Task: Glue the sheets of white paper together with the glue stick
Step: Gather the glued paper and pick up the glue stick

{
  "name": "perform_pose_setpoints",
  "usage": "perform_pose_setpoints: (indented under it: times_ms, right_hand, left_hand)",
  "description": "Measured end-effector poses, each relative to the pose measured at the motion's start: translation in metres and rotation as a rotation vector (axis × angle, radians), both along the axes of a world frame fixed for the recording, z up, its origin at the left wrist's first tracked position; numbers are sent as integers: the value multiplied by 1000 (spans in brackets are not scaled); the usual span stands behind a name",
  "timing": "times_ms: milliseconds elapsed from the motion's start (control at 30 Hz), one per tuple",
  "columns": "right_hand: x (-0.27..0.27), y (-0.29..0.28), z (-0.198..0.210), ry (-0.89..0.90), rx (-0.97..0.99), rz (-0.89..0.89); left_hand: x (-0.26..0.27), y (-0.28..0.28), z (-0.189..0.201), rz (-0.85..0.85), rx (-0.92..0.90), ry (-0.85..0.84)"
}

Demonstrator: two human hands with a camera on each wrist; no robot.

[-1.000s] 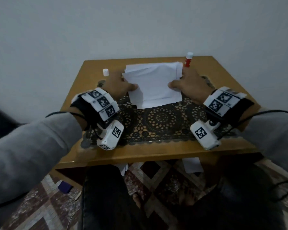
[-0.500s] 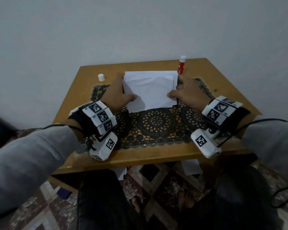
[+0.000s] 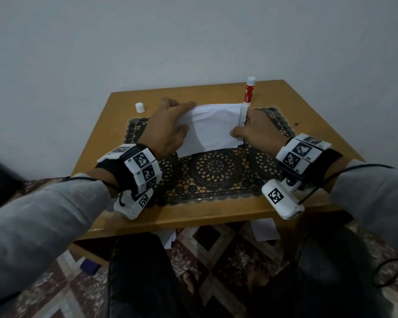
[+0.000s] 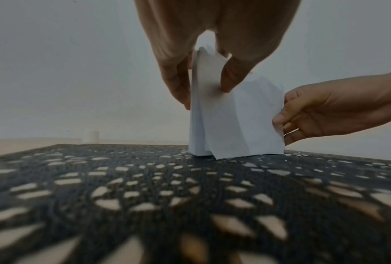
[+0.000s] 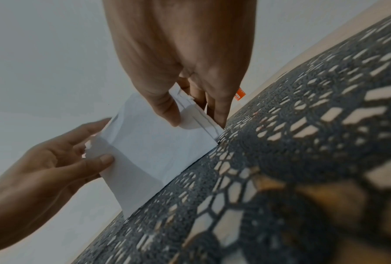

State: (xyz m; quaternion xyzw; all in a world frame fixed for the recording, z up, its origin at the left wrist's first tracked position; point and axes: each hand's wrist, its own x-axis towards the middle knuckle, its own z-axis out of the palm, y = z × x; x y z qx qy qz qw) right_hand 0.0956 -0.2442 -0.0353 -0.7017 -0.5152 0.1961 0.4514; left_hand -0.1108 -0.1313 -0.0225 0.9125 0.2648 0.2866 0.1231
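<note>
Over the mat, both hands (left, right) now pinch the sheets upright, edge down, probably squaring them; glue waits uncapped at one o'clock.

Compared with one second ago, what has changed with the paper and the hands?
The stack of white paper went from leaning flatter to standing on its lower edge on the lace mat. The left hand shifted up to the top corner. The right hand still pinches the right edge. The glue stick and its cap stayed put.
</note>
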Motion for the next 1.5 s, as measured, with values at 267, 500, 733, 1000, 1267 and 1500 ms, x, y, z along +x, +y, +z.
perform_pose_setpoints:
  times_ms: [267, 500, 733, 1000, 1267, 1500]
  right_hand:
    - [4, 3, -3, -64, -66, -19]
    - [6, 7, -5, -132, -165, 18]
    - [0, 19, 0, -64, -352, 32]
    - [18, 43, 12, 159, -411, -23]
    - [20, 76, 19, -107, -529, -133]
    - [10, 78, 7, -355, -531, -136]
  left_hand:
    - [-1, -10, 2, 16, -41, 112]
    - [3, 7, 3, 202, -597, -16]
    - [30, 18, 2, 260, -711, 119]
    - [30, 45, 7, 397, -547, 311]
    - [40, 67, 7, 466, -507, 265]
    - [40, 69, -5, 333, -403, 385]
